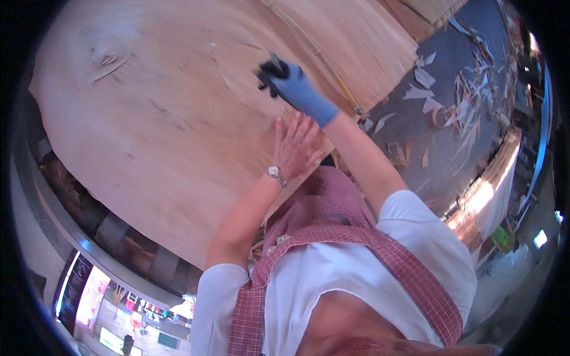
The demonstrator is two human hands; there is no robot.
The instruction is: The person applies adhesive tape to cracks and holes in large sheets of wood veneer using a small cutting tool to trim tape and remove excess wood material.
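Observation:
A large, thin sheet of pale wood veneer (pixel 178 142) spreads in front of me, with a torn, rough patch toward its far left. My left hand (pixel 295 144), bare and with a watch at the wrist, lies flat near the sheet's close edge, fingers stretched out. Just beyond it, my right hand (pixel 285 80) wears a blue glove with black fingers and is closed above the veneer. A small greyish piece juts from the top of that fist, too blurred to name.
A long, thin yellowish strip (pixel 320 56) lies across the veneer beyond my right hand. Torn veneer scraps (pixel 469 104) litter the dark surface (pixel 415 148) at right. Bundled veneer (pixel 487 190) stands lower right. Dark supports (pixel 116 231) show under the sheet's left edge.

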